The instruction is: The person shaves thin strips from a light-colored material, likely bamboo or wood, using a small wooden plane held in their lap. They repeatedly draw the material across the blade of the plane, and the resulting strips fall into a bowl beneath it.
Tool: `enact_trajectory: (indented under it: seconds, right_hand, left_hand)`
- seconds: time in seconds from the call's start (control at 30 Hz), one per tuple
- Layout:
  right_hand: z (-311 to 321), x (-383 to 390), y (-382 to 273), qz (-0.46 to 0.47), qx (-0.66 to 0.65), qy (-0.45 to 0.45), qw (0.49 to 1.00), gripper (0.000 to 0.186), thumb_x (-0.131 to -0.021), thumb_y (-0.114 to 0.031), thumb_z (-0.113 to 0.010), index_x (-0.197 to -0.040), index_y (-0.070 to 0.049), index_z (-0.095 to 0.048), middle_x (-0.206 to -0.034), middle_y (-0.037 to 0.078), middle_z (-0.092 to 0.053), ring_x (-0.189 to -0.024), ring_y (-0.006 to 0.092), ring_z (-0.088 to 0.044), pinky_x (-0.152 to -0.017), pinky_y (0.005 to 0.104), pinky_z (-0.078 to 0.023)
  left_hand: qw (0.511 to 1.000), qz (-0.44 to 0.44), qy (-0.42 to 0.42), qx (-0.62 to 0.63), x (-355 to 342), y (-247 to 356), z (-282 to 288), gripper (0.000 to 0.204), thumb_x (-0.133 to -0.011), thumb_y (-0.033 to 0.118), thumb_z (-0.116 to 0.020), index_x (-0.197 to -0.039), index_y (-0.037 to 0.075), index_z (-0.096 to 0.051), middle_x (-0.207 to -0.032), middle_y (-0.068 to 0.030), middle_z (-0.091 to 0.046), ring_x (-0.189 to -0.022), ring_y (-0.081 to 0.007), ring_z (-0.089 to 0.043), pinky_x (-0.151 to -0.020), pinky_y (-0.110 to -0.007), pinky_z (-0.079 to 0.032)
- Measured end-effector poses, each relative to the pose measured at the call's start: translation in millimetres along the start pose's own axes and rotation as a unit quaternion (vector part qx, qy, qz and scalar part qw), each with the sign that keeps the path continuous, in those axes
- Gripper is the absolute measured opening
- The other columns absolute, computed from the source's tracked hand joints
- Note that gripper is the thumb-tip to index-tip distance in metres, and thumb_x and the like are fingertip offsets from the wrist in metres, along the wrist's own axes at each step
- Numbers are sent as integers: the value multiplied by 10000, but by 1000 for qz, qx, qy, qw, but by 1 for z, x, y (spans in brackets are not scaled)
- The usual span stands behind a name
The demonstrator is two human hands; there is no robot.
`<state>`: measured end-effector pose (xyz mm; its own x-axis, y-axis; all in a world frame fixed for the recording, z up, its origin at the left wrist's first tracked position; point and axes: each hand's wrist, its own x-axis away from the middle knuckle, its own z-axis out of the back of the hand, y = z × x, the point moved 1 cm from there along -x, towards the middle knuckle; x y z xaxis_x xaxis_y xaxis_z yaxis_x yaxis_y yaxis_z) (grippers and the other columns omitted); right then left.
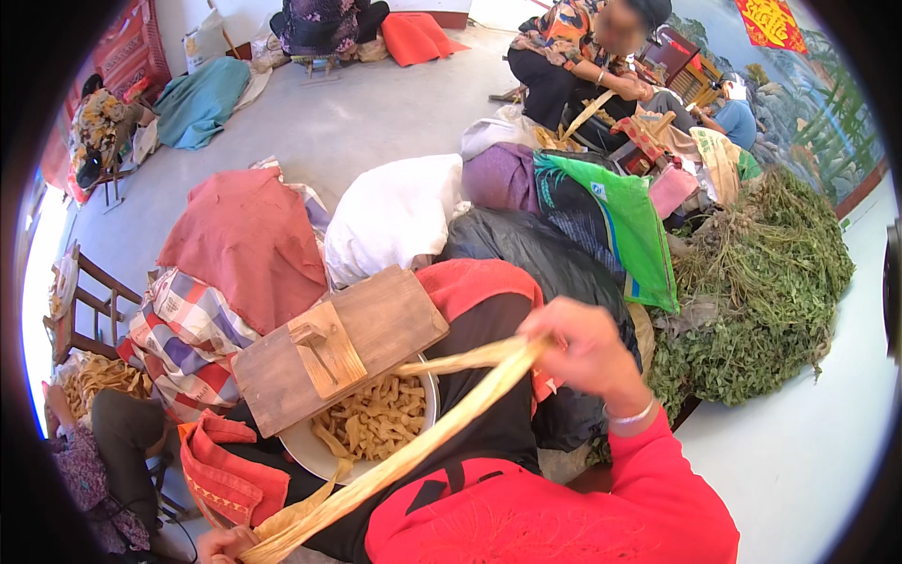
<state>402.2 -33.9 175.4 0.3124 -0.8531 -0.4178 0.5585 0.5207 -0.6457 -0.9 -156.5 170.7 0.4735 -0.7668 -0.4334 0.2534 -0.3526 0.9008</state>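
Note:
Between my two hands stretches a long, pale-yellow fibrous strip [404, 451], running slantwise across my lap. My right hand [584, 346], raised at the right, has its fingers closed round the strip's upper end. The lower end is in my left hand [225, 543], closed at the bottom edge and partly cut off by the picture. Beneath the strip, a white bowl [433, 399] on my lap contains many short yellowish pieces [381, 418]. Across the bowl's far side lies a wooden board [395, 315] with a smaller wooden block and a thin metal part [324, 352] on it.
A red cloth [244, 235], a white sack [395, 211], and a green bag [615, 221] lie ahead. A heap of leafy stalks [752, 291] stands right. Several other people sit around, one handling strips at the upper right. A wooden chair [94, 301] is left.

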Motion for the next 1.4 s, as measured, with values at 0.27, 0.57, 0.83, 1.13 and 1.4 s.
enact_trajectory:
  seconds: [0.27, 0.57, 0.83, 1.13, 1.4]
  right_hand:
    - [-95, 1, -7, 55, -44, -181, 981, 232, -742, -131, -740, -927, -44, -631, -845, 62, -636, -794, 248, -597, -710, 307, -463]
    - [-197, 13, -75, 77, -303, -201, 928, 329, -772, -259, -748, -962, -23, -619, -804, 133, -645, -774, 344, -623, -696, 382, -496]
    - [-179, 32, -24, -35, -217, -506, 834, 166, -810, -158, -676, -873, -55, -562, -694, 143, -551, -707, 350, -558, -630, 431, -421]
    - [-83, 1, -35, 47, -10, -372, 927, 177, -695, -55, -691, -843, -19, -601, -724, 92, -569, -638, 285, -531, -716, 397, -423]
    - [29, -16, -26, 150, 202, -174, 952, 188, -791, -89, -653, -947, 9, -620, -845, 87, -619, -716, 196, -561, -773, 352, -452]
  left_hand:
    - [914, 206, -83, 340, 9, -39, 5, 284, -932, 256, -534, -1057, 2, -518, -691, 23, -403, -562, -54, -367, -506, -235, -325]
    - [916, 114, -147, 354, 44, -45, -63, 323, -963, 118, -488, -1265, 6, -461, -871, -93, -531, -672, -127, -479, -645, -304, -459]
    - [975, 210, -21, 74, 24, -62, -13, 324, -992, 91, -433, -1293, -25, -473, -688, 1, -431, -530, -40, -328, -466, -184, -267]
    - [964, 198, -28, -175, 45, -70, -15, 229, -942, 25, -532, -1140, -62, -609, -717, -5, -535, -548, -18, -396, -485, -158, -292]
    - [992, 49, 87, -75, 41, -22, 11, 225, -936, 59, -487, -1029, -101, -615, -801, -102, -610, -625, -51, -462, -561, -172, -336]
